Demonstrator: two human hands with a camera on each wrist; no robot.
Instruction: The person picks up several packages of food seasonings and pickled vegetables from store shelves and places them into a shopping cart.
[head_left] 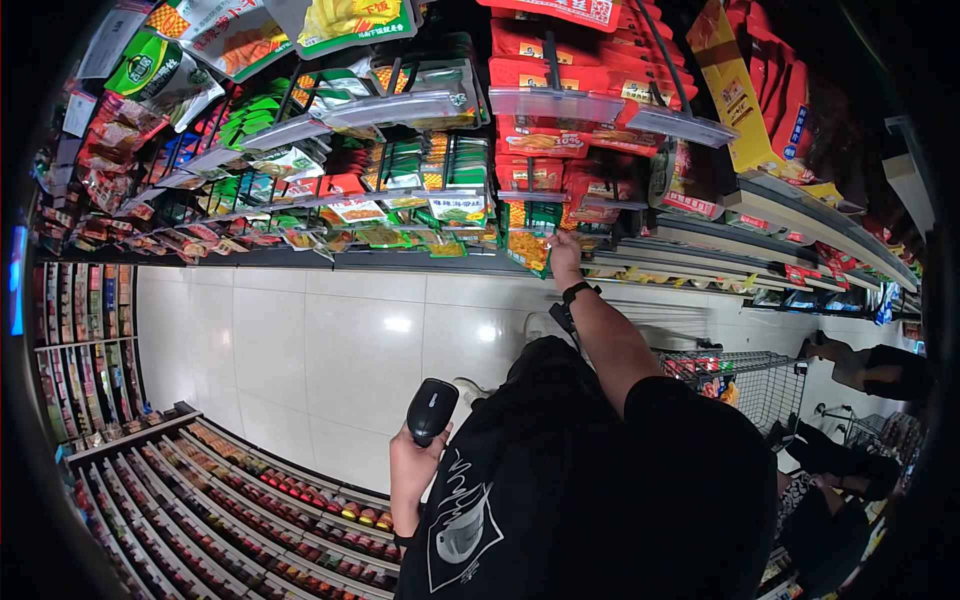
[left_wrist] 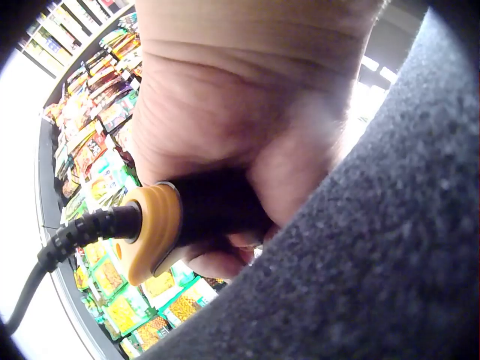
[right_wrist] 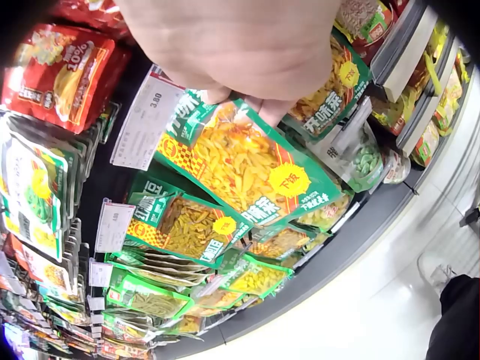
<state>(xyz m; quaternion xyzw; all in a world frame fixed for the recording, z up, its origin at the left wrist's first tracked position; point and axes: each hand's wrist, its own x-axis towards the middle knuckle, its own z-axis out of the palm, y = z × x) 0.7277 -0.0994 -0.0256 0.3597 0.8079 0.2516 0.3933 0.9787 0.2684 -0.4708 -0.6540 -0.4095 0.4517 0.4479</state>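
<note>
My left hand (head_left: 414, 462) grips a black handheld barcode scanner (head_left: 433, 408) in front of my body. In the left wrist view the fingers wrap its dark handle (left_wrist: 221, 210), with a yellow collar (left_wrist: 155, 229) and a cable at its end. Over at the shelf, my right hand (head_left: 567, 256) pinches the top edge of a green and yellow food packet (right_wrist: 244, 169). Fingertips partly cover that edge in the right wrist view. Beside it hangs a similar green packet (right_wrist: 330, 86), and a brownish one (right_wrist: 187, 226) sits below.
Red packets (head_left: 555, 75) hang on hooks above the right hand. Price tags (right_wrist: 146, 120) stick out near the packet. A wire shopping cart (head_left: 750, 385) and other people (head_left: 840, 470) are at the right. Shelves of jars (head_left: 300, 500) stand across the tiled aisle (head_left: 330, 350).
</note>
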